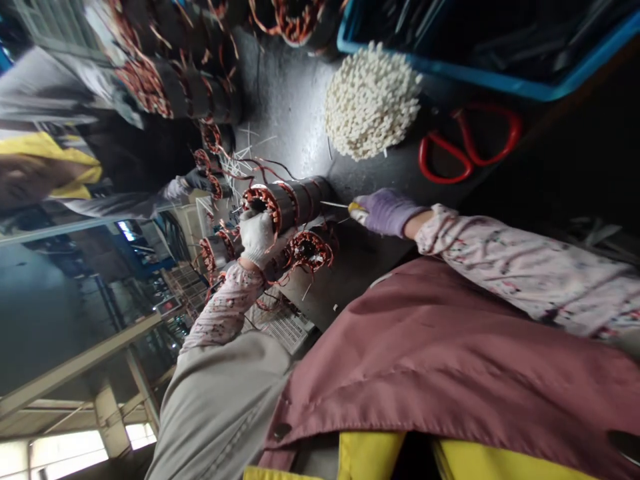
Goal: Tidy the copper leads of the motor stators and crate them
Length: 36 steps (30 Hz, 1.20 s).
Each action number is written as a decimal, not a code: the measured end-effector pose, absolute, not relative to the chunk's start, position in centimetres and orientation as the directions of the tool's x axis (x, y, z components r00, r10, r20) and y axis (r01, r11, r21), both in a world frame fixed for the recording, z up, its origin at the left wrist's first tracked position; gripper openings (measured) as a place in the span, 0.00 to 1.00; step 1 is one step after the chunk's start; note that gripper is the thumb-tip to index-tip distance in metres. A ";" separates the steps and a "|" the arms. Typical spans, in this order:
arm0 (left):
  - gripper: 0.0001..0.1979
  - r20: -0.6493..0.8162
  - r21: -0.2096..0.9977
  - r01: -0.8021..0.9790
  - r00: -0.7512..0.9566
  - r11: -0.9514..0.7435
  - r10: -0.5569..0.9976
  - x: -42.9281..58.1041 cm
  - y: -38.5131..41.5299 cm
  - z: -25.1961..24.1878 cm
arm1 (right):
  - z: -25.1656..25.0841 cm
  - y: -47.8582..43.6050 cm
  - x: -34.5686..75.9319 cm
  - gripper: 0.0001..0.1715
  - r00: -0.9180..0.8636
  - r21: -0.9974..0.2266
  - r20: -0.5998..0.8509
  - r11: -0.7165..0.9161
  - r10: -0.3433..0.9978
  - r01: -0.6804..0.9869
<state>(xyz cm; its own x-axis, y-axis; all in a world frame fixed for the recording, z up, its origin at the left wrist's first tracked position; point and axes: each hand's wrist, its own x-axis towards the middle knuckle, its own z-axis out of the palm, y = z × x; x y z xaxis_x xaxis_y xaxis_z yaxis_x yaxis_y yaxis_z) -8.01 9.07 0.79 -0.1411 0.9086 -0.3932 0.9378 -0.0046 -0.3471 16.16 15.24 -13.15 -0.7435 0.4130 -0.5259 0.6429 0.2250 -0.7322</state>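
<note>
My left hand [257, 237], in a white fabric glove, grips the end of a motor stator [295, 203] with a dark laminated core and copper windings. My right hand [385, 212], in a lilac glove, holds a yellow-handled thin steel tool [350, 208]. Its slim tip reaches the far end of that stator's core. Thin white strips and wire leads [245, 160] stick out beyond the stator. Another copper-wound stator [307, 250] lies just past my left hand, and a further one [217, 250] lies beside it.
A dense bunch of white cable ties [373, 100] and red-handled scissors [467, 143] lie on the grey bench [290, 87]. Above them is a blue tray [480, 77] of dark tools. Rows of stators [175, 87] stand beyond, near a co-worker's gloved hand [183, 183].
</note>
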 end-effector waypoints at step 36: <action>0.16 -0.468 -0.304 0.947 -0.242 0.103 0.850 -5.4 9.1 1.4 | -16.6 18.0 15.1 0.28 -0.775 -0.664 -0.549 0.401 0.312 0.631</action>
